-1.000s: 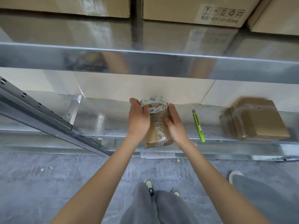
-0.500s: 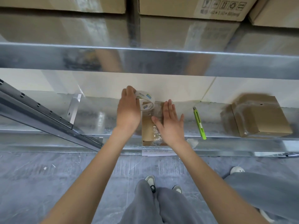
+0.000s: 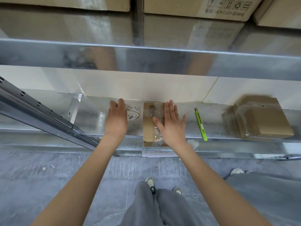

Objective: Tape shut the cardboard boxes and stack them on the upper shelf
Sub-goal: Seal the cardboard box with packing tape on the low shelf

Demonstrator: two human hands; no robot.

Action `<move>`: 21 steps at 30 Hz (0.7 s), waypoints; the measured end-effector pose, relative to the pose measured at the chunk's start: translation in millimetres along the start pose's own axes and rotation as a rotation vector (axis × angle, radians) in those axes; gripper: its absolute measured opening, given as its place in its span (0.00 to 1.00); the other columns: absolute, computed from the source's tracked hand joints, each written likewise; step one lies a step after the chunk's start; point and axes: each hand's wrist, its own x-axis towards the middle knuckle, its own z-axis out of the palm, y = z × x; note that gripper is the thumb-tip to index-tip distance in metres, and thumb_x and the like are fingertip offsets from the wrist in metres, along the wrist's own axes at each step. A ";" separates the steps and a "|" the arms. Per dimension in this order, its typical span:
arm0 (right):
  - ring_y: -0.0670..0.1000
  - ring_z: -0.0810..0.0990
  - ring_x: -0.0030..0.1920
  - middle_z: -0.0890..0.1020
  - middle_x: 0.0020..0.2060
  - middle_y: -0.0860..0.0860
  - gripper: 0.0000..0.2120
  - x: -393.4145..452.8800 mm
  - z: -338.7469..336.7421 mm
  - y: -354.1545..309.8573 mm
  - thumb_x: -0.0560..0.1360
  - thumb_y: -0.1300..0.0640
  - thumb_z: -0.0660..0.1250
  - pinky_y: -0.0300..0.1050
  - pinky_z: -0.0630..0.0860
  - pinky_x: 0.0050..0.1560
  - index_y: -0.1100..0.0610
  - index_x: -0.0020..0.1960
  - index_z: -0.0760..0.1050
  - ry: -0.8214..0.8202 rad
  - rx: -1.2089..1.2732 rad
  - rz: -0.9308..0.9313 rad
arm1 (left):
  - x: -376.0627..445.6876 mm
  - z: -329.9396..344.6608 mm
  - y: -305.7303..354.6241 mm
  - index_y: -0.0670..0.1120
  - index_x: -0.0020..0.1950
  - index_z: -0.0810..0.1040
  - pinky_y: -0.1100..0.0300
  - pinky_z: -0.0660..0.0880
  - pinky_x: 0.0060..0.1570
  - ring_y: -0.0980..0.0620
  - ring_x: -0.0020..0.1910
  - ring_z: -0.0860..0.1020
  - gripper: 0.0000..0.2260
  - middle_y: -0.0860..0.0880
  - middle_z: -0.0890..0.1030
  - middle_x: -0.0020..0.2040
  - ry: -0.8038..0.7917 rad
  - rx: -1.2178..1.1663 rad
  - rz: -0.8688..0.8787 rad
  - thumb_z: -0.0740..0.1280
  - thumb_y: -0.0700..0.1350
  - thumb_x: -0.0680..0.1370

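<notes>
left hand (image 3: pixel 116 121) grip: curled on tape roll (image 3: pixel 133 112), half hidden | right hand (image 3: pixel 171 124) grip: spread flat on box (image 3: pixel 149 124)

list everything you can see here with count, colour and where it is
small box: 1, brown, clear tape along its top, lower shelf centre
tape roll: 1, clear with white core, lower shelf, left of the small box
utility knife: 1, bright green, lower shelf, right of the small box
second box: 1, brown, lower shelf far right
large boxes: 3 partly seen, brown, upper shelf
shelving: 1, silver metal
floor: grey
legs and shoes: grey trousers, pale shoes
hands: left hand holds the tape roll; right hand lies flat on the small box
</notes>
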 end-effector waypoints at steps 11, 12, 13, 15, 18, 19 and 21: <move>0.51 0.38 0.78 0.45 0.79 0.54 0.35 -4.2 10.3 -39.1 0.81 0.41 0.48 0.59 0.34 0.75 0.60 0.79 0.43 0.026 -0.135 -0.205 | 7.7 9.9 7.8 0.41 0.53 0.65 0.47 0.70 0.37 0.39 0.43 0.70 0.13 0.39 0.67 0.52 -0.024 -0.018 -0.006 0.56 0.26 0.74; 0.51 0.38 0.78 0.45 0.79 0.54 0.38 -5.1 13.7 -43.9 0.80 0.38 0.50 0.58 0.34 0.75 0.60 0.79 0.43 0.015 -0.134 -0.239 | 8.4 9.7 9.7 0.41 0.53 0.65 0.49 0.70 0.37 0.40 0.44 0.70 0.12 0.40 0.67 0.52 -0.023 -0.008 -0.016 0.56 0.27 0.75; 0.51 0.38 0.78 0.44 0.79 0.54 0.40 -5.0 16.3 -46.5 0.79 0.37 0.52 0.58 0.33 0.75 0.60 0.79 0.43 0.007 -0.139 -0.250 | 9.0 9.9 10.8 0.42 0.53 0.64 0.49 0.70 0.38 0.41 0.44 0.70 0.11 0.40 0.66 0.52 -0.023 -0.003 -0.030 0.56 0.28 0.75; 0.50 0.39 0.78 0.45 0.79 0.52 0.40 -4.2 19.5 -46.7 0.77 0.40 0.56 0.63 0.34 0.73 0.58 0.80 0.44 0.013 -0.157 -0.244 | 9.7 11.3 10.0 0.42 0.53 0.64 0.48 0.72 0.39 0.41 0.44 0.70 0.11 0.40 0.66 0.52 -0.023 -0.011 -0.041 0.56 0.29 0.76; 0.50 0.40 0.78 0.48 0.79 0.47 0.36 -4.7 17.6 -45.2 0.75 0.48 0.57 0.74 0.34 0.67 0.52 0.79 0.47 0.028 -0.151 -0.230 | 8.7 21.0 3.7 0.39 0.56 0.66 0.46 0.74 0.41 0.39 0.43 0.72 0.12 0.39 0.67 0.54 0.018 -0.150 -0.032 0.55 0.28 0.76; 0.50 0.40 0.78 0.48 0.79 0.46 0.36 -4.7 16.9 -45.6 0.75 0.48 0.57 0.75 0.34 0.66 0.51 0.79 0.48 0.026 -0.149 -0.227 | 6.7 25.7 1.4 0.38 0.58 0.66 0.48 0.73 0.43 0.40 0.43 0.73 0.13 0.40 0.67 0.55 0.047 -0.256 -0.044 0.54 0.28 0.76; 0.50 0.41 0.78 0.48 0.79 0.45 0.36 -6.3 17.3 -46.7 0.75 0.49 0.57 0.75 0.34 0.66 0.51 0.79 0.48 0.019 -0.148 -0.221 | 0.8 34.8 -0.3 0.37 0.62 0.65 0.54 0.72 0.50 0.44 0.48 0.72 0.17 0.40 0.66 0.59 0.104 -0.489 -0.125 0.53 0.27 0.75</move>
